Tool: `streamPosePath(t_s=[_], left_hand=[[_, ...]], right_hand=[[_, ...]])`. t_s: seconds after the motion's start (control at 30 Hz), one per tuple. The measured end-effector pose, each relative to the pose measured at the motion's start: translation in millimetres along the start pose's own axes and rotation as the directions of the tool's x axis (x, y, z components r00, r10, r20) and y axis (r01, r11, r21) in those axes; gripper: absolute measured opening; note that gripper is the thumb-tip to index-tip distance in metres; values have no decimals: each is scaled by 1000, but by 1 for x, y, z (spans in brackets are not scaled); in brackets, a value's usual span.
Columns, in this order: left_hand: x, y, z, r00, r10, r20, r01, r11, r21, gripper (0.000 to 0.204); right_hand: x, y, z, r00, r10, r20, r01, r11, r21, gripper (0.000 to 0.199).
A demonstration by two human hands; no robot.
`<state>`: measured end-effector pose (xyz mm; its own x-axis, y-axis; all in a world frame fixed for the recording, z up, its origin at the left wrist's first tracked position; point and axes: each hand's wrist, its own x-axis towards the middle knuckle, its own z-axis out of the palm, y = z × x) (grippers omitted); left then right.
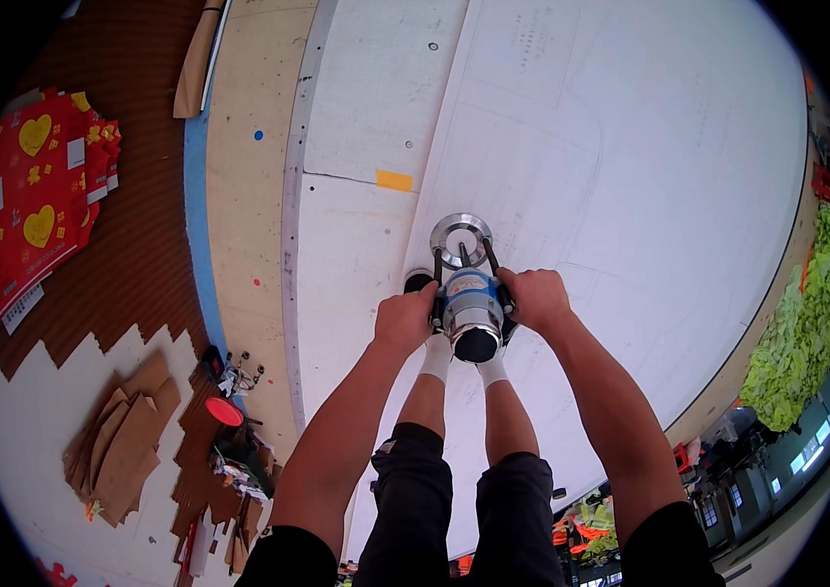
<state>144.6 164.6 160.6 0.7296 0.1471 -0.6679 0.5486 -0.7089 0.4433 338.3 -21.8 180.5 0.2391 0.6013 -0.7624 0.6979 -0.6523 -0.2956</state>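
Note:
A silver and blue cloth drill (473, 303) stands on a ring-shaped metal base (461, 242) in the middle of a large white paper sheet (669, 196) with faint printed outlines. Two dark rods and a thin bit run between the motor body and the ring. My left hand (407, 319) is closed round the side handle on the left. On the opposite side, my right hand (536, 297) grips the other handle. My feet, in dark shoes and white socks, are on the sheet right behind the drill and partly hidden by it.
Left of the sheet lie a white board with a yellow tape piece (394, 181) and a tan table strip (253, 225). Red printed bags (33, 196) and brown paper pieces (121, 435) lie farther left. Lime-green bundles (801, 313) are heaped beyond the right edge.

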Motion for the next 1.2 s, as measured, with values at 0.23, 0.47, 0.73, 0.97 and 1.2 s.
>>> streamPosePath(t_s=[0.23,0.47,0.73,0.97,1.2], left_hand=[[-1,0,-1,1000,11,-20,-11,1000,8,66],[0,1,-2,1000,15,-17,-15,1000,15,64],[16,-7,6,999,37,-8,-37,999,27,65],[26,-23,25,998,57,15,-57,998,40,67],[6,0,0,999,-4,35,3,1000,15,65]], right_hand=[[1,0,-1,1000,-1,5,1,1000,1,41],[2,2,-1,1000,-15,4,15,1000,5,44],[19,12,9,999,-21,36,22,999,-34,41],[34,17,25,999,-41,29,42,998,-38,40],[5,8,8,1000,-28,-9,28,1000,-5,36]])
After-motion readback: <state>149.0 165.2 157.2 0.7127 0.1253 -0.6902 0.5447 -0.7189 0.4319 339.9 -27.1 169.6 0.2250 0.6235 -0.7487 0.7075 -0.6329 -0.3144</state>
